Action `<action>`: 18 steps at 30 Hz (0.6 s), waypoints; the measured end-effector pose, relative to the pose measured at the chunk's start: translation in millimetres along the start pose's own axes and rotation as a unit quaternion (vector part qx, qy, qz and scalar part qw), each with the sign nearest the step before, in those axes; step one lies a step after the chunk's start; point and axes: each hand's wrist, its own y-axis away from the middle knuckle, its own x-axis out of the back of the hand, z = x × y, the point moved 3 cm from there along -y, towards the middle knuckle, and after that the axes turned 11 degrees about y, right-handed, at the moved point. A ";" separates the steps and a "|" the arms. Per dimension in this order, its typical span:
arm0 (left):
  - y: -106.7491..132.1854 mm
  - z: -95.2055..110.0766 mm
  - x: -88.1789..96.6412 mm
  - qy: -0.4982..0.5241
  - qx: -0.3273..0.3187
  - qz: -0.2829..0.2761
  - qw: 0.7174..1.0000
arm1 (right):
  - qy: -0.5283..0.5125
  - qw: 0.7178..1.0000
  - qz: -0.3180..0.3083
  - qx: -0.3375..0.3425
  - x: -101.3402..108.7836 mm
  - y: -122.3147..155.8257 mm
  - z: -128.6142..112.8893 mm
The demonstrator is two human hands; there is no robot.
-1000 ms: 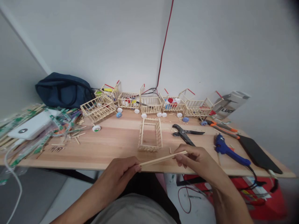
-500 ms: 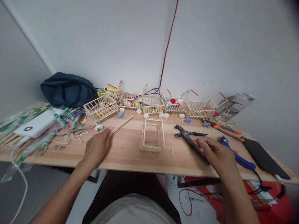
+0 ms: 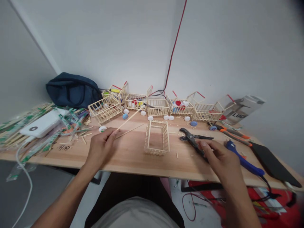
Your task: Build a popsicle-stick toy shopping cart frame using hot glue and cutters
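Note:
A thin wooden stick (image 3: 130, 117) slants up and away from my left hand (image 3: 101, 146), pinched between thumb and fingers. Below it a second thin line runs over the table; whether this is another stick or a shadow I cannot tell. My right hand (image 3: 222, 160) is closed on a handle of the black pliers (image 3: 190, 136), whose jaws point to the far left. Between my hands a small rectangular basket frame of sticks (image 3: 147, 139) rests on the table, touched by neither hand.
Along the wall stand several stick-built carts (image 3: 158, 110) with bottle-cap wheels. To the left lie a white power bank (image 3: 41, 123), packaged sticks and a dark blue bag (image 3: 73, 90). A blue-handled tool (image 3: 247, 163), orange-handled pliers (image 3: 235, 134) and a black phone-like slab (image 3: 273, 163) lie right.
The stick in my left hand has tilted up off the table. My right hand has closed further round the pliers' handle. The whole view has shifted slightly.

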 end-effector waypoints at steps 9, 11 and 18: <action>6.4 52.2 -19.8 0.071 -0.132 -0.191 0.970 | -0.046 0.988 0.036 0.140 -11.6 9.5 -53.6; -0.7 55.8 -23.5 0.060 -0.140 -0.200 0.968 | -0.055 0.987 0.020 0.152 -17.5 7.9 -57.2; -45.3 62.8 -43.0 0.084 -0.141 -0.192 0.968 | -0.078 0.989 -0.039 0.120 -36.0 -23.4 -41.7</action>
